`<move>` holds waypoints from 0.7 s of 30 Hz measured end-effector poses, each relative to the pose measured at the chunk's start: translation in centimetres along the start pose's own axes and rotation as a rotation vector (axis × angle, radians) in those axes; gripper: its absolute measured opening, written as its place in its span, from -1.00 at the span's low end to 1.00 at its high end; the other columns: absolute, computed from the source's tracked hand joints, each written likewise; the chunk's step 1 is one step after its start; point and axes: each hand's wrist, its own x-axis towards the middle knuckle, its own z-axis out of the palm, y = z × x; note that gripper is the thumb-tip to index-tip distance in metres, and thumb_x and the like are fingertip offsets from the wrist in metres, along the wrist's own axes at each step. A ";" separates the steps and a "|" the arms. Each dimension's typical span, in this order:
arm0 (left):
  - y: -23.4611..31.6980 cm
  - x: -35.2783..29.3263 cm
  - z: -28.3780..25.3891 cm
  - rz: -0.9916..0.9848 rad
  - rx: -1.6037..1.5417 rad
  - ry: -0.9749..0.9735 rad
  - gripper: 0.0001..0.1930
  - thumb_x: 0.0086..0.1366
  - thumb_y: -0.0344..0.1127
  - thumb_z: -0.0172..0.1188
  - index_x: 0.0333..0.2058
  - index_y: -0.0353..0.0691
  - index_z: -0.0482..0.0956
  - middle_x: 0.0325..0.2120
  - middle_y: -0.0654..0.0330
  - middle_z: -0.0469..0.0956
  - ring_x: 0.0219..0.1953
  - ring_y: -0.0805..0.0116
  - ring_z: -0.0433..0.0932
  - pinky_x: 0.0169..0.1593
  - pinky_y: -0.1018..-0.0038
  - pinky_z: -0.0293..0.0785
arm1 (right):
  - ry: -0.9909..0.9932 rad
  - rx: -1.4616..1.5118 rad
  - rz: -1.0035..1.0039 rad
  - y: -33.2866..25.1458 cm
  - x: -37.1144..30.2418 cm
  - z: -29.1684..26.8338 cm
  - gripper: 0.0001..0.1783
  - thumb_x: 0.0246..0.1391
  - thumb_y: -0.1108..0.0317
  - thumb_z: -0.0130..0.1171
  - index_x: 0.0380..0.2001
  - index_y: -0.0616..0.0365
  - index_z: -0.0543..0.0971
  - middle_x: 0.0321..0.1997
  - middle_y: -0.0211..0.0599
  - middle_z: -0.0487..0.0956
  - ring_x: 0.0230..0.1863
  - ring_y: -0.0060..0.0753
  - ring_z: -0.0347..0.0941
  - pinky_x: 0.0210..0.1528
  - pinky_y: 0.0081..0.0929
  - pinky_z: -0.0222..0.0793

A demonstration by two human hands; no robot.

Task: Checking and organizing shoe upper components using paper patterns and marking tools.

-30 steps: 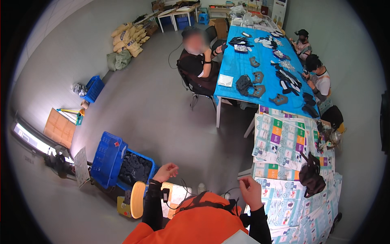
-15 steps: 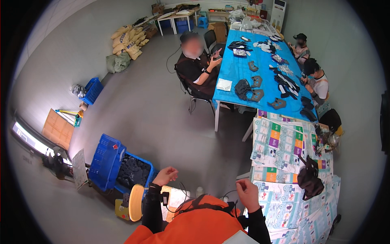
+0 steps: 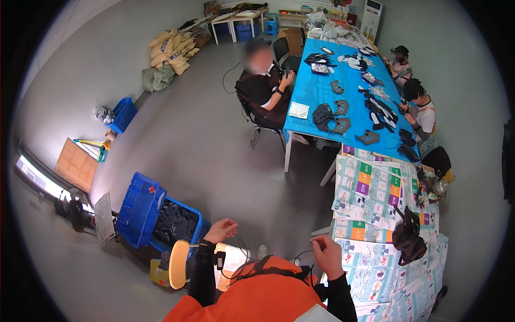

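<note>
- We see two raised hands: the left hand (image 3: 220, 231) and right hand (image 3: 327, 256) each pinch fingers around a thin dark cord (image 3: 248, 256); the grip is too small to judge.
- Left of them stand two blue crates (image 3: 140, 209).
- Beyond, three seated people work at one blue table (image 3: 343, 80).
- One black bag (image 3: 406, 239) lies on the paper-covered table (image 3: 365, 188) to the right.

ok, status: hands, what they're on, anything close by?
Left hand and right hand raised, fingers pinched, seemingly on a thin cord. Grip unclear. Blue crate of dark parts to the left.
</note>
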 end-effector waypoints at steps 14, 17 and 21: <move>14.2 3.6 5.7 0.373 0.080 -0.239 -0.56 0.31 0.01 -0.17 -0.40 -0.24 0.51 -0.69 0.35 0.38 -0.60 0.58 0.35 -0.53 0.59 0.24 | -0.236 0.533 0.012 -4.7 5.9 -1.2 -0.25 -0.01 0.47 0.03 0.24 0.08 -0.03 -0.69 -0.50 0.32 -0.65 -0.70 0.27 -0.59 -0.72 0.18; 21.7 2.9 8.3 0.456 0.042 -0.238 -0.44 0.32 0.10 -0.26 -0.56 -0.25 0.49 -0.78 0.33 0.32 -0.69 0.54 0.30 -0.56 0.55 0.20 | -0.487 0.561 -0.077 -11.5 11.5 -3.0 -0.15 -0.02 0.50 0.02 0.28 0.06 -0.16 -0.70 -0.50 0.27 -0.70 -0.71 0.15 -0.66 -0.71 0.07; 23.7 3.3 10.1 0.495 0.047 -0.169 -0.43 0.33 0.09 -0.27 -0.61 -0.27 0.46 -0.81 0.33 0.28 -0.73 0.53 0.26 -0.58 0.56 0.19 | -0.009 0.325 -0.397 -17.1 13.1 -3.7 -0.29 -0.08 0.58 0.01 0.19 0.26 0.04 -0.67 -0.48 0.28 -0.70 -0.70 0.11 -0.66 -0.73 0.00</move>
